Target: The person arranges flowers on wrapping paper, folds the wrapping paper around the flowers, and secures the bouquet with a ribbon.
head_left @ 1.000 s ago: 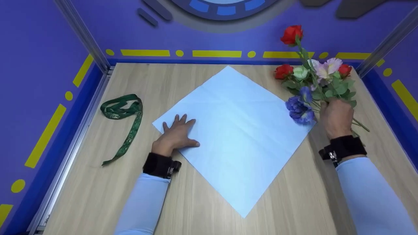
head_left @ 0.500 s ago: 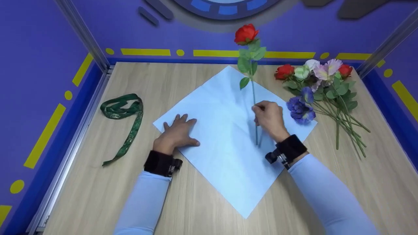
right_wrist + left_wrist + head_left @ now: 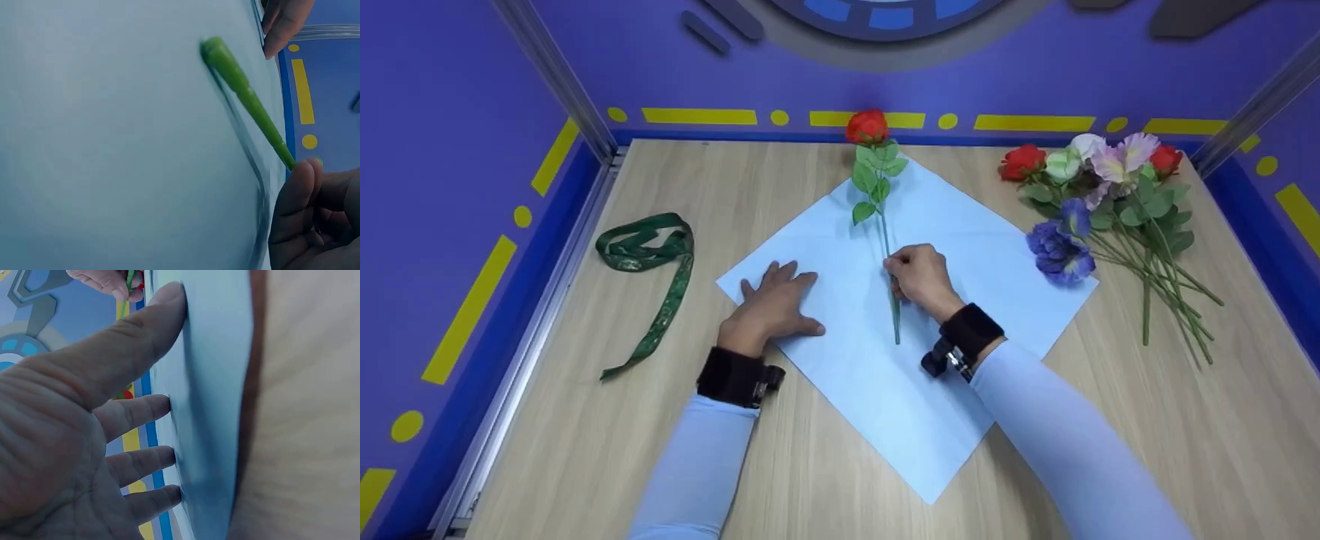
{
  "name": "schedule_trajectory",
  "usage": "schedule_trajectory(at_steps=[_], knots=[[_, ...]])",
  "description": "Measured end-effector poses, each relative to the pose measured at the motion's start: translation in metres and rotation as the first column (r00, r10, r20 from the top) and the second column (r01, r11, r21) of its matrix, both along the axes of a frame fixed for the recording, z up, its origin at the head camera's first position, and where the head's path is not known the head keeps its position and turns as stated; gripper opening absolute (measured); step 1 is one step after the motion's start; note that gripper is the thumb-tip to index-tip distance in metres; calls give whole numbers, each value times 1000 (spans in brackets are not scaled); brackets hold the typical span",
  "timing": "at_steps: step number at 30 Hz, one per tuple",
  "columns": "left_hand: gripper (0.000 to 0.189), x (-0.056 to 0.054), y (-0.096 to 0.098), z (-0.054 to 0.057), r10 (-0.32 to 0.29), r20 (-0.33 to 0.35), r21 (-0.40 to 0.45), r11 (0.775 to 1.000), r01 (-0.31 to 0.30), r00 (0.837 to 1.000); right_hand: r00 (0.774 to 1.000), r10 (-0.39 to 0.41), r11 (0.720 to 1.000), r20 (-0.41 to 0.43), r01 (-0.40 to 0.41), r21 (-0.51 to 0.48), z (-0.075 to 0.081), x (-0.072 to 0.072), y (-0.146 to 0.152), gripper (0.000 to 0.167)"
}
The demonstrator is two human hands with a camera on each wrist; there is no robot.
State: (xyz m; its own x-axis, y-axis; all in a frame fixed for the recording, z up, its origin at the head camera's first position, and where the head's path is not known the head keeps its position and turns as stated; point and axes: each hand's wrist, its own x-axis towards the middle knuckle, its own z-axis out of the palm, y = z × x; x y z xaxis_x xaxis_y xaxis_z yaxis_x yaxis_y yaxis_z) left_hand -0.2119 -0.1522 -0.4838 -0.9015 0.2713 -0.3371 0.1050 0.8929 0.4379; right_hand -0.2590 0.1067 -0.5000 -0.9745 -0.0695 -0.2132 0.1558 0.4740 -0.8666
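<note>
A red artificial rose [image 3: 868, 127] with green leaves lies over the upper middle of a light blue sheet of paper [image 3: 840, 390], its bloom past the sheet's far edge. My right hand [image 3: 922, 277] pinches its stem between thumb and fingers. In the right wrist view the stem's cut end [image 3: 225, 62] is close to the paper, a shadow beside it. With fingers spread, my left hand [image 3: 776, 304] rests on the paper's left corner; the left wrist view shows its fingertips [image 3: 163, 455] touching the sheet.
A bunch of artificial flowers lies at the right: red roses [image 3: 1023, 162], a pink-white bloom [image 3: 1123, 161] and a blue-purple one [image 3: 1061, 251], stems toward me. A green ribbon [image 3: 667, 300] lies loosely coiled at the left. Blue-purple panels [image 3: 720, 75] enclose the wooden table [image 3: 562, 420].
My right hand has taken one red rose out of the bunch, carried it left and lowered it over the paper. The left hand has kept its place on the sheet.
</note>
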Motion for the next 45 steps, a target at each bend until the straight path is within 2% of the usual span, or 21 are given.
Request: schedule_trajectory(at_steps=[4,9,11,13,16,19,24,33,39,45], knots=[[91,0,2,-1,-3,-4,3,1000,3,1000,999,22,998,-23,-21,59,-4,0,-2,20],[91,1,2,-1,1,-6,-4,1000,-1,1000,999,36,996,-28,-33,80,-4,1,-3,19],[92,0,2,-1,2,-5,0,1000,-2,1000,998,53,991,-41,-47,128,-2,4,-3,22],[91,0,2,-1,1,-7,8,1000,-1,1000,995,73,976,-62,-59,209,0,8,-3,25],[91,0,2,-1,2,-10,15,1000,-1,1000,990,110,934,-82,-75,350,3,15,-2,24],[92,0,2,0,5,-9,8,1000,-5,1000,987,149,906,-67,-109,410,5,23,-1,19],[91,0,-1,1,6,-3,1,1000,-6,1000,981,179,904,-69,-137,406,5,28,-1,14],[91,0,-2,2,7,-4,5,1000,-7,1000,987,152,927,-58,-121,356,4,28,-1,16],[91,0,-1,1,17,-1,10,1000,-17,1000,989,146,930,-22,-130,344,6,27,-1,23],[92,0,0,-1,13,-2,6,1000,-13,1000,988,153,918,10,-145,369,6,24,-3,34]])
